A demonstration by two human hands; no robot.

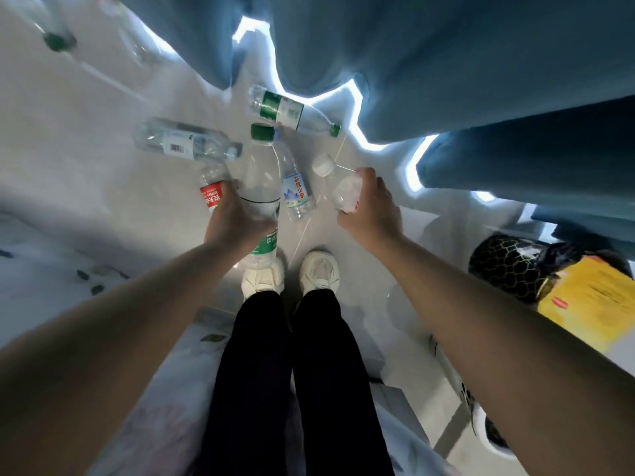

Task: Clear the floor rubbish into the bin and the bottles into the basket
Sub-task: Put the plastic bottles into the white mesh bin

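Note:
My left hand (233,218) grips a clear bottle with a green cap and green label (259,187), its cap pointing away from me. My right hand (369,207) grips a clear bottle with a white cap (338,183). On the white floor beyond lie a red-label bottle (211,190) just left of my left hand, a blue-label bottle (295,190) between my hands, a clear bottle with a barcode (185,142), and a green-label bottle (292,113) near the curtain. More bottles (58,37) lie blurred at the far left.
Blue curtains (412,63) hang across the far side. A black patterned bin (508,266) with a yellow box (591,297) stands at the right. A white patterned bed sheet (51,262) fills the left. My white shoes (292,276) stand on the floor below the hands.

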